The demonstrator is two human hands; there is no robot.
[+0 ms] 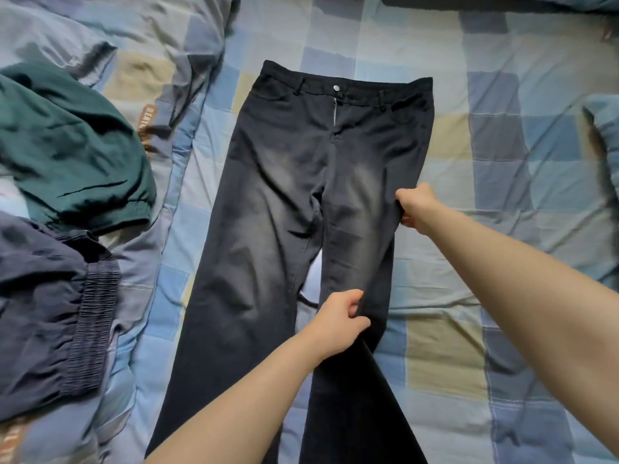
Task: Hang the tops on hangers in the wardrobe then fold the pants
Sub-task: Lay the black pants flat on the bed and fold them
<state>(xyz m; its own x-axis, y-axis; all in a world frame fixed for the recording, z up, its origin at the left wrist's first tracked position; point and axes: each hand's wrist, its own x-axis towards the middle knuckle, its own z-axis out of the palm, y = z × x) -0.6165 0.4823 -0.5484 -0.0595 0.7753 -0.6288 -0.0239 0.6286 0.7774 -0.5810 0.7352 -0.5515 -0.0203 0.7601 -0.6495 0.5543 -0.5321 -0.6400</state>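
Black faded jeans (288, 195) lie flat and face up on the bed, waistband at the far end, legs running toward me. My right hand (417, 207) grips the outer edge of the right leg at thigh height. My left hand (341, 321) pinches the same leg lower down, near the knee, at its inner side. The leg fabric below my left hand is lifted and creased.
A blue and beige checked quilt (485, 162) covers the bed. On the left lie dark green pants (67, 155) and navy pants with an elastic waistband (50, 313). A rumpled fold of quilt rises at the right edge.
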